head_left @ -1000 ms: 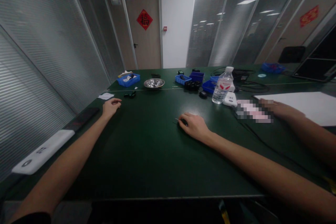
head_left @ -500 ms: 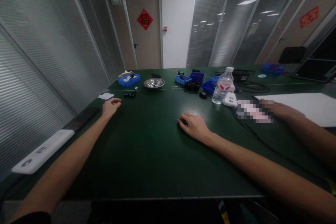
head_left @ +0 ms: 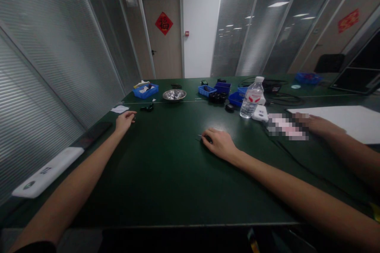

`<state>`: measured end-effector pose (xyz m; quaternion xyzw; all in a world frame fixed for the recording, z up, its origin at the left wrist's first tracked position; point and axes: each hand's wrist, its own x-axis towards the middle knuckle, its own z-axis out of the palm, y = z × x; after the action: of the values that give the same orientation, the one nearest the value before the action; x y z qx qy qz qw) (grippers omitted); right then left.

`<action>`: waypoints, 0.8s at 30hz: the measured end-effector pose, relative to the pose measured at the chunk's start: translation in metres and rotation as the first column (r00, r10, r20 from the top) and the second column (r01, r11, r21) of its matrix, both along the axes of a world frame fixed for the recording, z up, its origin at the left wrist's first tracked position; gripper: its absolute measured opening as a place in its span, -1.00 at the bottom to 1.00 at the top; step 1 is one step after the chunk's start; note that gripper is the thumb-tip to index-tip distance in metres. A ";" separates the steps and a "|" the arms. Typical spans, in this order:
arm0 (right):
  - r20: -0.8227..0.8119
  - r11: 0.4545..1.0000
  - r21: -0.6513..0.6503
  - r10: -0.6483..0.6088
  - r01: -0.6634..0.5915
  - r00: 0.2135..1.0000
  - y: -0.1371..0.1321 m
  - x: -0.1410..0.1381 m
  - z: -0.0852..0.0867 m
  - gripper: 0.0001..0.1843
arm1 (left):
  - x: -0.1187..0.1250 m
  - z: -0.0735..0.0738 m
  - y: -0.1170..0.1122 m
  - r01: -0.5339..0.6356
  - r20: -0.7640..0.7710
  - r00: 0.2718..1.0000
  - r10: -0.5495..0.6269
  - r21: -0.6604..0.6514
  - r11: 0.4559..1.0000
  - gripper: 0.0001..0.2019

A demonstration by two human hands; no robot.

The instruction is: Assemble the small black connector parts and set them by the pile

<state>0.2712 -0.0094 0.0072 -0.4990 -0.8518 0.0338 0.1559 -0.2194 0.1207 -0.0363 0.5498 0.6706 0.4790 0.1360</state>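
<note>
My left hand [head_left: 124,122] hovers over or rests on the left side of the green table, its fingers curled together. A tiny dark spot shows at its fingertips; whatever it is, I cannot make it out. Just beyond it lie a small black part [head_left: 147,107] and a white paper [head_left: 120,109]. Near the table's middle my right hand [head_left: 220,143] is closed, thumb and fingers pinched. From its fingertips a thin pale metal rod [head_left: 200,136] points left; the rest of it is hidden in the hand.
A steel bowl [head_left: 174,95] with small pieces stands farther back, between blue trays [head_left: 146,91]. A water bottle [head_left: 252,99] and a white power bank [head_left: 260,113] stand to the right. Another person's hand [head_left: 322,124] lies by a white board [head_left: 356,120]. A white device [head_left: 49,172] lies at the left edge.
The fingers of my left hand have shifted slightly, and a dark spot now shows at their tips. My right hand stays in nearly the same place, still pinching the rod.
</note>
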 end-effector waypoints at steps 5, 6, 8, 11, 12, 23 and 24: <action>-0.006 1.000 -0.005 0.003 -0.003 1.000 0.001 0.001 -0.002 -0.71 | -0.002 -0.002 0.002 -0.052 -0.036 0.998 0.052 -0.002 0.999 -0.62; -0.008 1.000 -0.002 0.005 -0.005 1.000 0.001 0.001 -0.002 -0.71 | -0.003 -0.003 0.002 -0.072 -0.050 0.996 0.072 -0.003 0.997 -0.63; -0.013 1.000 0.004 0.009 -0.009 1.000 0.001 0.001 -0.002 -0.71 | -0.005 -0.002 0.000 -0.109 -0.089 0.990 0.107 -0.010 0.994 -0.71; -0.020 1.000 0.000 0.012 -0.012 1.000 0.000 0.001 -0.001 -0.71 | -0.007 0.000 -0.002 -0.134 -0.158 0.979 0.126 -0.039 0.990 -0.81; -0.021 1.000 -0.002 0.012 -0.012 1.000 0.000 0.001 -0.001 -0.71 | -0.007 0.001 -0.002 -0.138 -0.181 0.975 0.127 -0.049 0.989 -0.83; -0.019 1.000 -0.003 0.016 -0.016 1.000 0.000 0.000 0.001 -0.72 | -0.002 0.006 -0.005 -0.173 -0.327 0.935 0.138 -0.080 0.982 -0.77; -0.013 1.000 -0.001 0.013 -0.013 1.000 0.000 0.000 0.001 -0.72 | -0.002 0.006 -0.004 -0.180 -0.331 0.933 0.145 -0.077 0.981 -0.76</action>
<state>0.2711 -0.0092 0.0086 -0.4932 -0.8540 0.0384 0.1610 -0.2213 0.1163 -0.0301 0.5554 0.7515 0.3558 0.0129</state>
